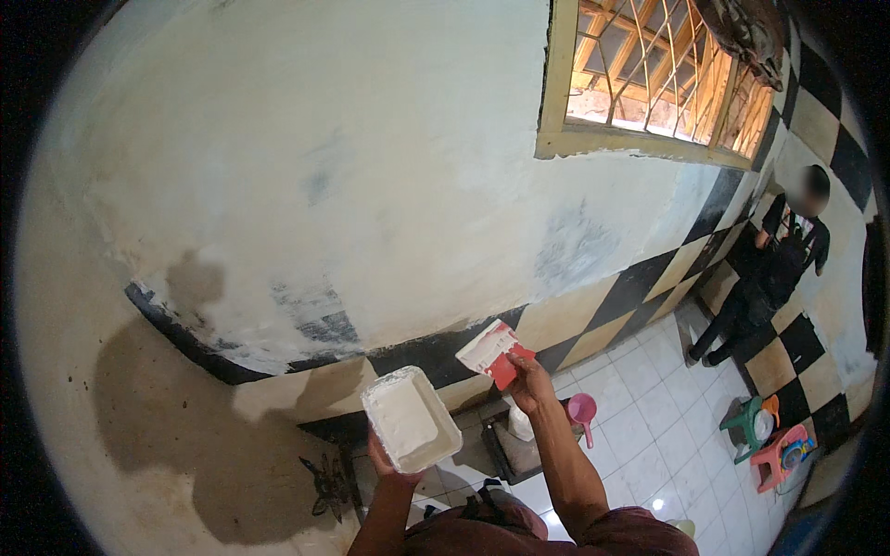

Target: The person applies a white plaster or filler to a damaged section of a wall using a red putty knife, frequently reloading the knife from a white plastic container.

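Note:
My left hand grips a white rectangular tub from below and the side. Pale, paste-like filler lines the tub and coats its rim. My right hand is closed around a red putty spreader, whose wide edge carries a thick layer of the same white paste. The spreader is held up to the right of the tub, apart from it. Facing me is a wall smeared with whitish filler, with dark patches showing through. Along its lower part runs a black-and-cream checkered band.
A barred window with a yellow frame is set high in the wall. At the right stands another person in dark clothes. A pink dipper and a dark-edged stand are below my right arm. Green and pink stools stand on the tiles.

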{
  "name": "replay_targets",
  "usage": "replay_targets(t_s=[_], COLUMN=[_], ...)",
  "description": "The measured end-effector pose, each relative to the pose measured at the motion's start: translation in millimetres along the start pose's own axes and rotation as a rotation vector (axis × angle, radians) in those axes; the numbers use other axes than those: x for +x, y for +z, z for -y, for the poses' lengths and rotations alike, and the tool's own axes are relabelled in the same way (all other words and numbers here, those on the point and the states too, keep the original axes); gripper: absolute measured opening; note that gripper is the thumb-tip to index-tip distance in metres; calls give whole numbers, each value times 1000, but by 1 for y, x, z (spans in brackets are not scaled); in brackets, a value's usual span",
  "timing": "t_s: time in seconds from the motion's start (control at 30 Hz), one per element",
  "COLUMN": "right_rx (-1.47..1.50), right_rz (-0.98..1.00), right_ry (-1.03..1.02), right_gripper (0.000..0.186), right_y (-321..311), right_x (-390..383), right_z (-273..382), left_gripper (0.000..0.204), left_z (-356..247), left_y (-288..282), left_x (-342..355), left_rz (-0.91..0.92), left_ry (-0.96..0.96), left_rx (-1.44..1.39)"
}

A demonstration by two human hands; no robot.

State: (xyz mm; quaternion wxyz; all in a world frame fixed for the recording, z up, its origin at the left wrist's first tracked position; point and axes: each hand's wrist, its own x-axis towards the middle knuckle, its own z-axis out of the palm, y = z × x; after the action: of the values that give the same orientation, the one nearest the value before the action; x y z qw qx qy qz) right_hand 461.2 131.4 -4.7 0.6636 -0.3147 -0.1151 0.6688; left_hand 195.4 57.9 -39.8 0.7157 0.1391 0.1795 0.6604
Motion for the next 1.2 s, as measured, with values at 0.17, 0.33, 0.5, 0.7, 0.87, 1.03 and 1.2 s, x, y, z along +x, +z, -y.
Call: replay_targets(t_s=[0.17,0.33,0.5,0.7,0.87,1.03,1.2], right_rx=[22,-65,-274,-165,-290,-201,-274], right_rz=[-126,-168,-194,-103,-10,-54,-117], right_ry=[-21,-54,-131,-146,-36,13,-19], right_gripper=[28,24,11,11,12,9,2], right_y=[-65,-60,19,65,-2,-80,-37], right_x=[83,120,149,113,81,125,162], right_z=[2,19,56,96,60,18,49], left_gripper=[64,63,64,57,61,58,55], left_z=[5,9,20,23,32,39,39], left_y=[13,16,17,47,30,47,68], left_x=[-6,-14,-22,-31,-40,-43,-42], left_rz=[-75,-63,-64,-152,-112,-131,-159], left_ry=[-68,-11,38,32,109,142,133], left_rx=[-179,-180,-138,-185,-174,-197,-228])
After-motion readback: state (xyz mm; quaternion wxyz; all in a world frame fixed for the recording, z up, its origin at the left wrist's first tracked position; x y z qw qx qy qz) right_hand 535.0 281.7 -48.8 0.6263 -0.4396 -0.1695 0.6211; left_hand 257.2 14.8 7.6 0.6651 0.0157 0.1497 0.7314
